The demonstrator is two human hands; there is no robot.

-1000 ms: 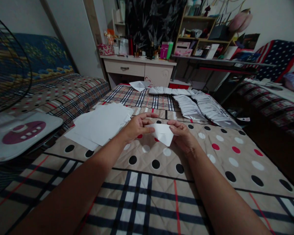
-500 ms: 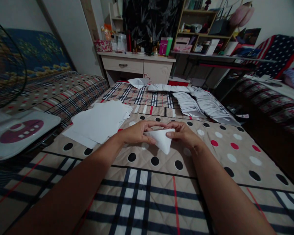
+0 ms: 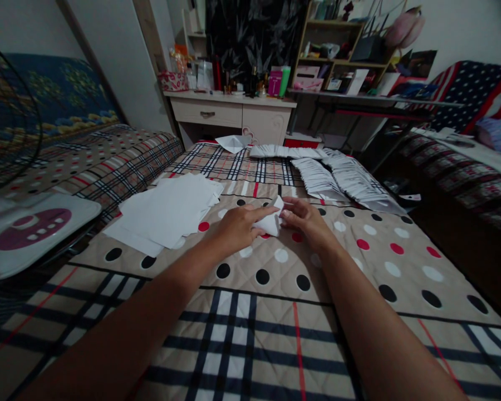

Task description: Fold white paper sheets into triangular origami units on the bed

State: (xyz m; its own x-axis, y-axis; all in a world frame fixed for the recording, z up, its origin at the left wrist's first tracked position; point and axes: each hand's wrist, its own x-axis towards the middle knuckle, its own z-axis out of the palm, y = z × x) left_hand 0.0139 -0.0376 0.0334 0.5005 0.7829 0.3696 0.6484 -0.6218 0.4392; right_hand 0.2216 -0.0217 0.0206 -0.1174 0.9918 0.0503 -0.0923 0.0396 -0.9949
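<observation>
A small folded sheet of white paper (image 3: 270, 224) is held just above the bedspread, between both hands. My left hand (image 3: 239, 227) grips it from the left, index finger laid across the top and thumb below. On the other side, my right hand (image 3: 307, 220) pinches the right edge between thumb and fingers, where a flap stands up. Left of my hands lies a loose pile of flat white paper sheets (image 3: 171, 209). Rows of folded white papers (image 3: 319, 181) stand packed close together beyond my right hand.
The dotted and checked bedspread (image 3: 271, 328) lies under everything. A single creased paper (image 3: 234, 143) rests near the far edge, before a white dresser (image 3: 209, 111) crowded with bottles and boxes. At left stand a white plastic lid (image 3: 42, 228) and a fan guard (image 3: 37, 128).
The paper has turned from a downward-pointing triangle to a smaller shape with a raised flap at right. My left index finger now lies over its top.
</observation>
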